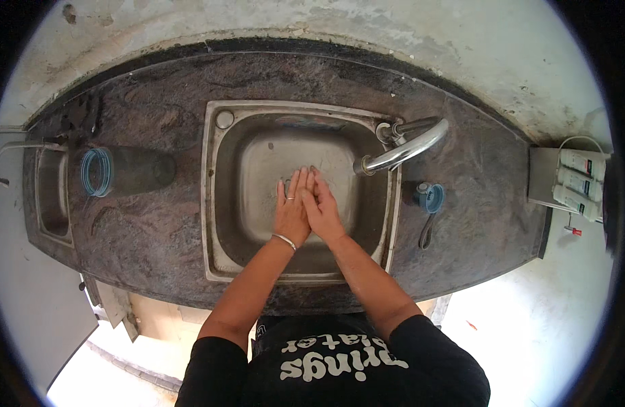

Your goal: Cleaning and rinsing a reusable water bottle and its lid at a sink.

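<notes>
Both my hands are over the steel sink (221, 224), palms toward each other. My left hand (293, 214) has its fingers stretched out and somewhat spread, with a ring on one finger and a light bracelet (284, 241) at the wrist. Against its inner side lies my right hand (323, 211), fingers extended and partly overlapping the left fingers. Neither holds an object that I can see. A curved chrome faucet (411, 149) reaches in over the sink's right side, its spout to the right of my hands. I cannot make out any stream from it.
On the dark stone-patterned counter (149, 237), a dark clear bottle (139, 167) with a blue threaded rim is left of the sink. A blue bottle cap (431, 197) with a strap lies to the right. White containers (578, 183) hang at far right; another basin (53, 193) is far left.
</notes>
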`<state>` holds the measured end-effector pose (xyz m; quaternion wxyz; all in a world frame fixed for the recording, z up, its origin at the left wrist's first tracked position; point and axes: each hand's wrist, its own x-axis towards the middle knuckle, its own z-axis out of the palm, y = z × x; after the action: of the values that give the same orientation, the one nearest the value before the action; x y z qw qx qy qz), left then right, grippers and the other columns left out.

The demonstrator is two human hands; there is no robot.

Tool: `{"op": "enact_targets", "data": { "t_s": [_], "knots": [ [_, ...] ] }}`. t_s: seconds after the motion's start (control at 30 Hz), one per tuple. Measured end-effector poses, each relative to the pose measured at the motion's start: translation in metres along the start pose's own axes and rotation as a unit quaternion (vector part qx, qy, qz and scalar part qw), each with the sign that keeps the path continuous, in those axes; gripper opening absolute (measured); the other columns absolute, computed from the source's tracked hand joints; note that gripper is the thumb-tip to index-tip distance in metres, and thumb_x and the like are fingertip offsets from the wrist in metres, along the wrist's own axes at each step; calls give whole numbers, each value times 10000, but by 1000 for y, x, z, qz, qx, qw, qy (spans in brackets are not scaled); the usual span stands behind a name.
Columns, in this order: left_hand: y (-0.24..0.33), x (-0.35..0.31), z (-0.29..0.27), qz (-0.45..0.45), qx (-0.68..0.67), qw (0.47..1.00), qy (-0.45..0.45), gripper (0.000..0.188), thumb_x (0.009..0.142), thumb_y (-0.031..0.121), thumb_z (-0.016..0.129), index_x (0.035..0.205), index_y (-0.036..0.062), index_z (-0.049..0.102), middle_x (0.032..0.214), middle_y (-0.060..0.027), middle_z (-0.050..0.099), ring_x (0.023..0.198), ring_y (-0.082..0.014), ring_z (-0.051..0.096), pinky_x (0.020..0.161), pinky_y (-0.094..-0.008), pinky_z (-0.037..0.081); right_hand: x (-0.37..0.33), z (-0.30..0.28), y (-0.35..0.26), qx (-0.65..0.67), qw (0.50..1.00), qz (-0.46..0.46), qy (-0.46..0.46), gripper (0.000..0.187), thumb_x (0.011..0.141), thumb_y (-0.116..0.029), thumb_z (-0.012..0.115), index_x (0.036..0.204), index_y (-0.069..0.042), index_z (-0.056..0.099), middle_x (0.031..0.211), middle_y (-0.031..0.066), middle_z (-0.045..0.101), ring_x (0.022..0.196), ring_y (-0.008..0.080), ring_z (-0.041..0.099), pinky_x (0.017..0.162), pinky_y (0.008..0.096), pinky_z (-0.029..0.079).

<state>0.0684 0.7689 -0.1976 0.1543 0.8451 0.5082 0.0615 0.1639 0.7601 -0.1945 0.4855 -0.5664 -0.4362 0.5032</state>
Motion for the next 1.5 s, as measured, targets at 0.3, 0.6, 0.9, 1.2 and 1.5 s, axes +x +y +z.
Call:
{"op": "enact_targets", "data": {
  "t_s": [0.3,0.6,0.9,1.2,1.5],
  "knots": [
    [14,1,6,37,122,991,-44,637,873,241,452,1439,50,231,1515,-142,139,1406,-302,104,1114,-501,110,36,-13,14,-237,968,58,58,321,939,-255,510,1070,38,536,942,76,602,827,136,547,752,303,458],
    [12,8,19,87,30,992,-87,582,847,176,486,1380,1,330,1456,-162,279,1379,-324,181,1123,-446,124,36,-25,50,-69,989,117,62,368,907,-336,504,921,19,600,882,90,628,802,142,565,702,327,439],
    [-9,49,65,-114,-394,901,140,326,874,194,552,1163,44,542,1059,-144,589,839,-287,588,728,-413,482,62,-35,15,352,866,343,-86,374,904,-382,502,990,-32,605,926,62,636,777,162,569,720,291,449],
    [-24,59,55,-85,-72,990,83,304,903,248,519,1092,10,534,837,-110,617,748,-342,591,650,-448,475,37,26,15,39,938,257,229,388,929,-346,483,1013,20,584,911,72,596,841,168,563,757,302,462],
    [3,64,-4,-316,-752,563,-136,286,866,301,600,1038,72,581,704,-40,558,632,-173,560,536,-310,451,48,-49,57,513,778,362,-35,287,900,-327,522,759,-78,511,596,28,489,454,147,454,390,287,338]
  ]
}}
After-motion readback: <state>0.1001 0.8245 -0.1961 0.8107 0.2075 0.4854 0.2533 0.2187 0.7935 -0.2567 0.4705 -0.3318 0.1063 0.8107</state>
